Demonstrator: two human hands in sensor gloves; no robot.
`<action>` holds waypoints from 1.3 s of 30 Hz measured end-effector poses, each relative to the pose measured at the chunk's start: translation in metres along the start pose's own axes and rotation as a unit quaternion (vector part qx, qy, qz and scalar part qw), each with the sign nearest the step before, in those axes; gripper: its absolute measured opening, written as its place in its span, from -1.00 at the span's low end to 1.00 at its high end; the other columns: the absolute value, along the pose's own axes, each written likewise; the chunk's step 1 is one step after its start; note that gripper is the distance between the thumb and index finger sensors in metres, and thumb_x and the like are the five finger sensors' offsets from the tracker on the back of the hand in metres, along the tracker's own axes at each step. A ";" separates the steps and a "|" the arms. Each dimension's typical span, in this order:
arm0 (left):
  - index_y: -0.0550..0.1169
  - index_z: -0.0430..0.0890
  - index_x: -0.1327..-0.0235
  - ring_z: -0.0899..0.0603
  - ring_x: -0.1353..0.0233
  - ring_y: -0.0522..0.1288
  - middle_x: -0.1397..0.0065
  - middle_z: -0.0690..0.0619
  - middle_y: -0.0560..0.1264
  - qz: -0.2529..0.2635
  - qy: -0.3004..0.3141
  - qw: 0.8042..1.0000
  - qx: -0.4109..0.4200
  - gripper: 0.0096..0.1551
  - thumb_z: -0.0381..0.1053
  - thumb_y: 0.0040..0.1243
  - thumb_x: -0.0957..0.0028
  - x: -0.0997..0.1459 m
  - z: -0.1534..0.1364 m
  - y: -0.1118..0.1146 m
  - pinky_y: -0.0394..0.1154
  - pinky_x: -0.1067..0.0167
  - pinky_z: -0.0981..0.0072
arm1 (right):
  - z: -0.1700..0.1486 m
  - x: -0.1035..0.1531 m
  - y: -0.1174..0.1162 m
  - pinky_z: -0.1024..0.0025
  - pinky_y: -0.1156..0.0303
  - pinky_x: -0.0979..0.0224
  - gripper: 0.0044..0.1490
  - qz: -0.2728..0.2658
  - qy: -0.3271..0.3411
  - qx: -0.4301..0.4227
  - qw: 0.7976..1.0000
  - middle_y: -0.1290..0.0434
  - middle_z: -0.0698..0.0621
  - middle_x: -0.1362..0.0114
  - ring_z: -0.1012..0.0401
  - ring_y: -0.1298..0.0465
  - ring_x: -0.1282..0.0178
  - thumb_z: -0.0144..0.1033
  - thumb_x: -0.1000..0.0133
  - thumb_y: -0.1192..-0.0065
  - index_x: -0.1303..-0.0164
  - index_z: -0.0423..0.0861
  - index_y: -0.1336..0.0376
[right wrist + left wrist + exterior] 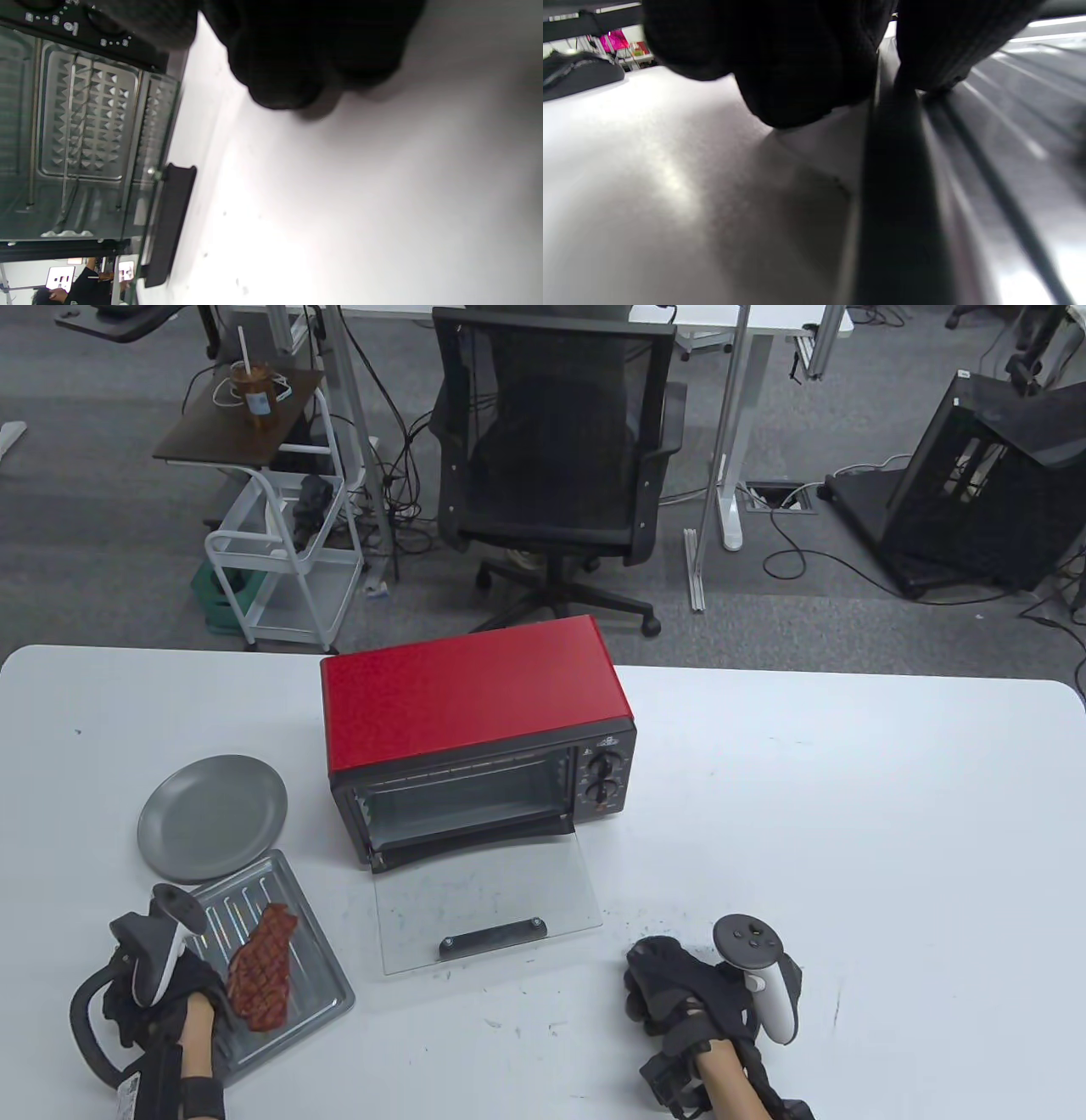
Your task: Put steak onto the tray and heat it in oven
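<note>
Resting at the near left corner of the white counter [848, 780], the left hand [182, 993] in its black sensor glove sits on the near left edge of the ridged rectangular metal baking tray [318, 976]. In the left wrist view its gloved fingers [797, 63] come down over the tray's rim [895, 169], the thumb side inside the tray and the others on the outer side, so the hand grips that rim. The reddish-brown grilled steak [261, 969] with crossed sear lines lies lengthwise in the tray, just beside the hand. Just behind the tray, a round grey plate [212, 816] sits on the counter, touching or nearly touching the tray's far edge; I cannot tell which.

Toward the middle stands the red and black toaster oven [475, 704], its clear glass door [488, 903] folded down flat on the counter with the dark handle [492, 937] at the near edge. The cavity is open, and two black dials [601, 779] sit on the right front panel.

Further right, the right hand [679, 988] lies on the counter near the door's near right corner, apart from it, holding nothing. Its black-gloved fingers [297, 63] are curled under, knuckles against the surface.

Beyond the counter stand a black mesh office chair [551, 449] and a white trolley [280, 551].
</note>
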State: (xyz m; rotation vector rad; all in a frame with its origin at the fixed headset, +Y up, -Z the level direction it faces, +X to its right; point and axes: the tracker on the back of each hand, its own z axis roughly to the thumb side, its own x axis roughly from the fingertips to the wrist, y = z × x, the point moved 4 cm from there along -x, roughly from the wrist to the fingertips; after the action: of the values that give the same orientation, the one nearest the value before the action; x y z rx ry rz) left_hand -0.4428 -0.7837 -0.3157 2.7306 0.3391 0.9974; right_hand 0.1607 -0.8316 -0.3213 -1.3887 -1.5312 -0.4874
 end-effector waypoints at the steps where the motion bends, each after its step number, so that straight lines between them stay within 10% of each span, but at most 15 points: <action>1: 0.38 -0.09 -0.20 0.08 0.21 0.72 -0.01 0.09 0.61 -0.018 0.002 1.000 0.014 -0.11 0.00 0.54 0.44 0.000 -0.002 0.002 0.66 0.23 0.25 | 0.000 0.000 0.000 0.39 -0.55 0.04 -0.26 0.000 0.000 -0.001 1.000 -0.31 -0.04 -0.30 0.22 -0.52 -0.02 -0.03 -0.20 -0.04 -0.43 -0.22 -0.02; 6: 0.14 -0.13 -0.34 0.03 0.23 0.76 -0.05 -0.02 0.52 -0.174 0.052 0.955 0.236 -0.30 -0.11 0.20 0.00 -0.003 -0.022 0.030 0.69 0.20 0.20 | 0.000 0.000 0.001 0.39 -0.55 0.04 -0.26 0.005 -0.004 -0.010 1.000 -0.32 -0.04 -0.30 0.22 -0.53 -0.02 -0.03 -0.20 -0.04 -0.43 -0.22 -0.03; 22: 0.29 -0.20 -0.19 0.02 0.28 0.86 -0.06 -0.09 0.60 -0.190 0.109 0.816 0.534 -0.43 -0.13 0.20 0.06 0.025 -0.068 0.046 0.75 0.32 0.30 | -0.001 0.000 0.003 0.41 -0.56 0.05 -0.27 0.009 -0.015 -0.024 1.000 -0.34 -0.02 -0.28 0.22 -0.54 0.00 -0.01 -0.19 -0.03 -0.42 -0.20 -0.04; 39: 0.29 -0.13 -0.14 0.01 -0.03 0.81 -0.12 -0.03 0.50 -0.347 0.148 0.639 0.670 -0.45 -0.08 0.30 0.02 0.167 0.070 0.088 0.80 0.06 0.26 | -0.002 -0.001 0.006 0.45 -0.58 0.07 -0.28 0.009 -0.032 -0.036 0.999 -0.37 0.01 -0.24 0.24 -0.57 0.03 0.03 -0.18 -0.02 -0.40 -0.18 -0.06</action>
State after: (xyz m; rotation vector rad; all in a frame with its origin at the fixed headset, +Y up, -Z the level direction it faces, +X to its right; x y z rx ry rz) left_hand -0.2604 -0.8276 -0.2428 2.6305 2.9223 1.0956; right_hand 0.1663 -0.8320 -0.3229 -1.4840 -1.5642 -0.4955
